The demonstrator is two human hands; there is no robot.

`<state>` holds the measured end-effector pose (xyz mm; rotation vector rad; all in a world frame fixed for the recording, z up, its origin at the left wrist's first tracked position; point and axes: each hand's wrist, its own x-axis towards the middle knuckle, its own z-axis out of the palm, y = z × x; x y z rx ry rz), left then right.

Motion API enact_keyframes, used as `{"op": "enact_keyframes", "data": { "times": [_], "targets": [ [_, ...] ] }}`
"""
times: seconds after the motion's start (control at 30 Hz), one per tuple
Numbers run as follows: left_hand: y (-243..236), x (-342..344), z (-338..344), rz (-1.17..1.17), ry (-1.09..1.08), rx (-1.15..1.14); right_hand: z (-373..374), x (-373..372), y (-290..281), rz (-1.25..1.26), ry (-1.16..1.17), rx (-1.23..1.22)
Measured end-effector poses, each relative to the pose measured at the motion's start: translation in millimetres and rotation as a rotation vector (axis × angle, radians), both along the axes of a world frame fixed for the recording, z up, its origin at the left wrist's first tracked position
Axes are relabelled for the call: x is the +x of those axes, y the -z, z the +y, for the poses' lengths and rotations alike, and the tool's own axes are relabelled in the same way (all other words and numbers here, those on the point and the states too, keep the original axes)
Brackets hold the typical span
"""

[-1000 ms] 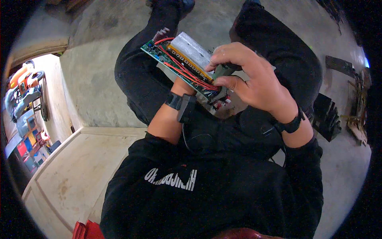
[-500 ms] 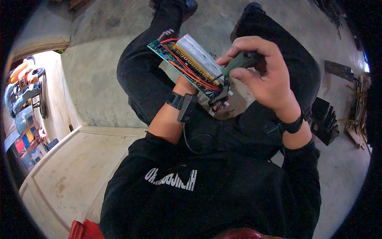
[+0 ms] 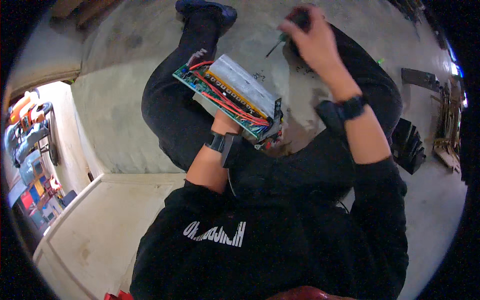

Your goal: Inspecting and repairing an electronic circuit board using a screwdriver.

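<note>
A green circuit board (image 3: 192, 85) with a silver metal heat sink (image 3: 242, 75), a yellow strip and red-orange wires (image 3: 220, 100) is held up tilted over my lap. My left hand (image 3: 228, 121) supports it from beneath; the board hides its fingers. Up and to the right, apart from the board, my right hand (image 3: 318, 44) is closed round a screwdriver (image 3: 283, 38) with a dark green handle. The shaft slants down to the left and touches nothing. Motion blurs that hand somewhat. Loose wires and connectors (image 3: 272, 140) hang at the board's near end.
Small dark screws (image 3: 258, 76) lie scattered on the concrete floor (image 3: 120, 100) between my legs. A pale panel (image 3: 95, 215) is at lower left. Black ridged pieces (image 3: 407, 147) sit by my right knee, with wooden scraps (image 3: 447, 155) beyond. A motorbike (image 3: 32, 120) stands at far left.
My right hand has lifted the screwdriver off the board's near end and moved up and away. The board has shifted slightly left and down in view. Screws on the floor now show.
</note>
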<state>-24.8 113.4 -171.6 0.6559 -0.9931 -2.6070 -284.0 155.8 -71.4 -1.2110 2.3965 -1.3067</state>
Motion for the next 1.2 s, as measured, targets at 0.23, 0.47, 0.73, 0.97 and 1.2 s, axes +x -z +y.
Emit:
{"op": "enact_keyframes", "data": {
  "times": [0.23,0.47,0.73,0.97,1.2],
  "targets": [
    [0.3,3.9,1.1,0.014,-0.066,0.201,13.6,4.1,180.7,-0.21,0.161,0.308],
    [7.8,11.6,3.9,-0.312,0.077,-0.288,33.8,-3.1,220.7,-0.299,0.261,0.39],
    [-30.6,-8.5,6.2,-0.334,-0.057,-0.037,31.5,7.3,219.3,-0.291,0.215,0.311],
    [-20.6,-10.6,4.9,-0.299,-0.108,0.086,36.7,9.5,219.5,-0.33,0.189,0.328],
    [-20.0,-11.6,3.9,-0.297,-0.099,0.109,37.0,9.5,221.0,-0.373,0.214,0.307]
  ]
}}
